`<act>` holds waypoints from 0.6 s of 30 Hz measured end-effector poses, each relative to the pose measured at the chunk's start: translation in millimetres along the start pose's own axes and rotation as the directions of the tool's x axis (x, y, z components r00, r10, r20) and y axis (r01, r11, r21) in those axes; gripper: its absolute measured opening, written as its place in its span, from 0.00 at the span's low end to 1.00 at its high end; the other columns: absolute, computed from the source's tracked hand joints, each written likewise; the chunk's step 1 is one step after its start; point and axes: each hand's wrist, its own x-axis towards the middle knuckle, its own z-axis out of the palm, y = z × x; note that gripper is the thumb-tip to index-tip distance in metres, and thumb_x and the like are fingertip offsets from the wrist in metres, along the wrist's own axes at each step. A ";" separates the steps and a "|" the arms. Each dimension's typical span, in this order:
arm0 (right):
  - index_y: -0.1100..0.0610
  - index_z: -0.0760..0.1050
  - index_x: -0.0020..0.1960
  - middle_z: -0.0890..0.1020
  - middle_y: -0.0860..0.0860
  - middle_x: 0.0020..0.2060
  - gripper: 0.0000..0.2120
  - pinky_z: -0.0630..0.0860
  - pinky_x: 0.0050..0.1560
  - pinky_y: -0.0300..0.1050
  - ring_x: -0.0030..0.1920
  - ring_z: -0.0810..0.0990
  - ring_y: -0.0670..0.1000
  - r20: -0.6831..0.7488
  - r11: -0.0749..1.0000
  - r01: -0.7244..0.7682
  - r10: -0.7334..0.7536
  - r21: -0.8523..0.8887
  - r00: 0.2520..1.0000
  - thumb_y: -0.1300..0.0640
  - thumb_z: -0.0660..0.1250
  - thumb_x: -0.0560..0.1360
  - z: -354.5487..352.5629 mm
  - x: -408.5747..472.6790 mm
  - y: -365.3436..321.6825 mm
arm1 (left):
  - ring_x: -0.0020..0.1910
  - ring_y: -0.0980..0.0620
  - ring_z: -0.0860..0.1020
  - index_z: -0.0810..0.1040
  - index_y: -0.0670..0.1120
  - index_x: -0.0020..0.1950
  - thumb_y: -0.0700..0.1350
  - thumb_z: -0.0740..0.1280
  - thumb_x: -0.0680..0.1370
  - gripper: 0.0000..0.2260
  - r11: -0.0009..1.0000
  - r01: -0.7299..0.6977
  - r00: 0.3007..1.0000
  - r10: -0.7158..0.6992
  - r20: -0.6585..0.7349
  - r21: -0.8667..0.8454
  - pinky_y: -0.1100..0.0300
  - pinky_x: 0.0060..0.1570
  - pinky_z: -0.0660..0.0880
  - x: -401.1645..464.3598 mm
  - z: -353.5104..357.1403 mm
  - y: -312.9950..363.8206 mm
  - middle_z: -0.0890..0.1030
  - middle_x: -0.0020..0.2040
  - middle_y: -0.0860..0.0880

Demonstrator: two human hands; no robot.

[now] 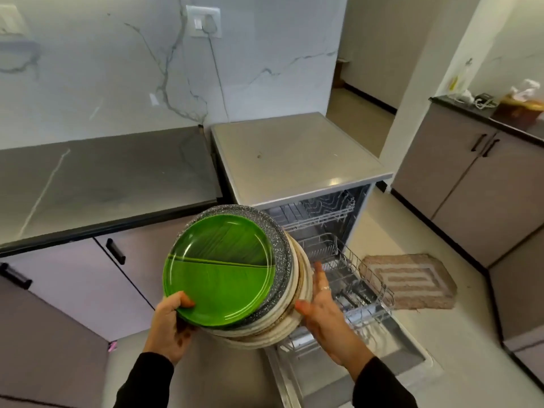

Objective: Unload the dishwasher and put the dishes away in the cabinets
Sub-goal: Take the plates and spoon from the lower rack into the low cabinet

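A tilted stack of plates (290,293), with a green divided plate (219,267) on top, is carried in front of the open dishwasher (297,160). The left hand (170,325) has its grip curled round the green plate's near edge. The right hand (322,307) presses flat, fingers straight, against the stack's side, above the pulled-out lower rack (359,293).

Black long sleeves (379,387), a silver ring on the right hand (326,313).

Pale floor (459,334) carries a woven mat (409,285) — beside the dishwasher's open door (368,366), apparently.
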 end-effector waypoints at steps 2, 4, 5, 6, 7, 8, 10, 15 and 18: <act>0.40 0.49 0.74 0.77 0.52 0.64 0.45 0.75 0.62 0.59 0.61 0.79 0.54 -0.143 0.995 -0.010 0.024 0.096 0.989 0.51 0.75 0.69 17.1 5.4 7.8 | 0.48 0.43 0.76 0.73 0.43 0.64 0.37 0.61 0.57 0.33 0.999 -0.013 0.999 0.012 0.044 0.032 0.53 0.41 0.78 0.6 -6.6 -2.4 0.77 0.55 0.42; 0.42 0.56 0.72 0.77 0.51 0.62 0.35 0.77 0.60 0.57 0.59 0.80 0.53 -0.327 0.997 -0.005 0.031 0.079 0.945 0.50 0.71 0.71 30.7 8.4 18.5 | 0.48 0.43 0.77 0.69 0.44 0.69 0.35 0.59 0.59 0.36 0.997 -0.036 0.994 0.029 0.102 0.070 0.51 0.37 0.80 -1.7 -8.3 -8.0 0.78 0.53 0.44; 0.40 0.58 0.70 0.76 0.49 0.64 0.33 0.75 0.62 0.57 0.61 0.79 0.53 -0.400 0.999 -0.020 0.029 0.026 0.916 0.45 0.71 0.71 35.1 9.5 24.3 | 0.48 0.43 0.77 0.68 0.46 0.70 0.34 0.58 0.59 0.38 0.995 -0.053 0.991 0.043 0.124 0.079 0.51 0.36 0.80 -3.6 -8.7 -9.8 0.79 0.52 0.45; 0.38 0.58 0.70 0.73 0.48 0.67 0.33 0.73 0.65 0.57 0.63 0.77 0.51 -0.457 0.998 -0.048 0.025 -0.038 0.889 0.39 0.70 0.70 38.4 8.6 30.0 | 0.48 0.43 0.77 0.67 0.48 0.71 0.34 0.58 0.59 0.38 0.994 -0.056 0.989 0.042 0.145 0.089 0.51 0.35 0.80 -5.7 -7.4 -13.4 0.79 0.52 0.45; 0.39 0.57 0.72 0.70 0.47 0.70 0.36 0.71 0.67 0.56 0.66 0.74 0.49 -0.499 0.991 -0.082 0.019 -0.103 0.866 0.34 0.67 0.69 41.4 8.4 36.1 | 0.47 0.44 0.77 0.67 0.49 0.72 0.34 0.58 0.60 0.38 0.994 -0.045 0.987 0.029 0.157 0.100 0.51 0.34 0.81 -8.1 -6.6 -17.1 0.78 0.53 0.45; 0.41 0.56 0.74 0.69 0.46 0.71 0.39 0.69 0.69 0.54 0.67 0.72 0.48 -0.538 0.983 -0.111 0.016 -0.144 0.843 0.31 0.65 0.69 42.3 7.4 42.1 | 0.47 0.44 0.77 0.67 0.49 0.72 0.34 0.58 0.61 0.38 0.993 -0.027 0.987 0.008 0.160 0.118 0.52 0.33 0.81 -9.4 -6.8 -22.2 0.78 0.55 0.44; 0.42 0.55 0.75 0.70 0.44 0.69 0.40 0.70 0.68 0.53 0.66 0.73 0.46 -0.607 0.978 -0.143 0.022 -0.152 0.795 0.28 0.61 0.69 41.7 5.8 52.3 | 0.48 0.43 0.78 0.68 0.50 0.71 0.33 0.58 0.65 0.34 0.990 0.005 0.986 -0.029 0.166 0.144 0.51 0.34 0.81 -11.1 -7.9 -31.9 0.79 0.57 0.44; 0.43 0.59 0.74 0.70 0.43 0.69 0.31 0.66 0.70 0.48 0.68 0.69 0.44 -0.673 0.971 -0.180 0.028 -0.158 0.739 0.32 0.55 0.74 23.3 5.3 68.1 | 0.45 0.42 0.81 0.75 0.48 0.62 0.37 0.61 0.75 0.16 0.969 0.151 0.978 -0.175 0.111 0.198 0.50 0.34 0.81 -9.7 -2.1 -52.9 0.85 0.44 0.47; 0.47 0.58 0.75 0.67 0.42 0.70 0.28 0.61 0.68 0.38 0.69 0.65 0.41 -0.622 0.943 -0.234 0.037 -0.238 0.782 0.38 0.53 0.78 4.8 14.2 74.5 | 0.35 0.44 0.84 0.77 0.42 0.58 0.39 0.60 0.75 0.14 0.934 0.286 0.954 -0.298 0.027 0.214 0.51 0.33 0.80 -5.2 3.3 -63.7 0.85 0.38 0.45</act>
